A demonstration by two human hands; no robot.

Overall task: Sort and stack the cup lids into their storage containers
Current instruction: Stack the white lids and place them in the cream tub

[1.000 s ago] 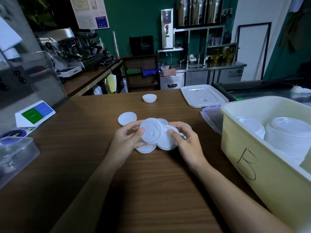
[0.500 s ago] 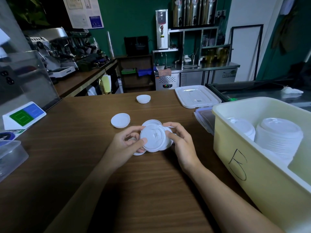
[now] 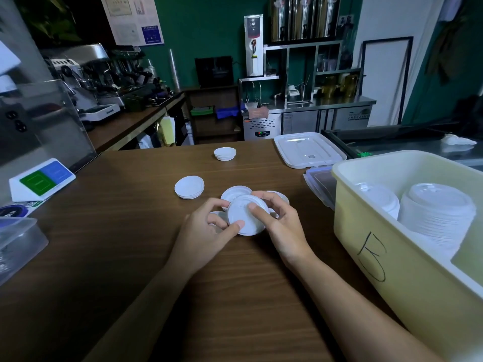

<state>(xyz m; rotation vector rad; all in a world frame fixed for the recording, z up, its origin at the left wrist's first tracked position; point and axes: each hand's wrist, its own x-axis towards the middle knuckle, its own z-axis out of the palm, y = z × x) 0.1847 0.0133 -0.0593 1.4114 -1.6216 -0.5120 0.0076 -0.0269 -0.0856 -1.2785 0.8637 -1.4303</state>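
White cup lid (image 3: 245,218) held low over the wooden tabletop (image 3: 104,244), among loose lids (image 3: 236,192).
The left grip (image 3: 206,231) and right grip (image 3: 282,228) both pinch its rim with curled fingers and thumb. Two small lid stacks (image 3: 189,187) sit farther back. At the right, a yellow bin (image 3: 392,270) holds tall lid piles (image 3: 436,212); its wall bears a black hand-drawn mark resembling "5". A far steel cabinet (image 3: 351,117) reads "FREEZING".

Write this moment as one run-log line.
step: stacking | left grip: holds white round plastic cup lids | right grip: holds same lids | pale yellow plastic bin: lid stacks inside
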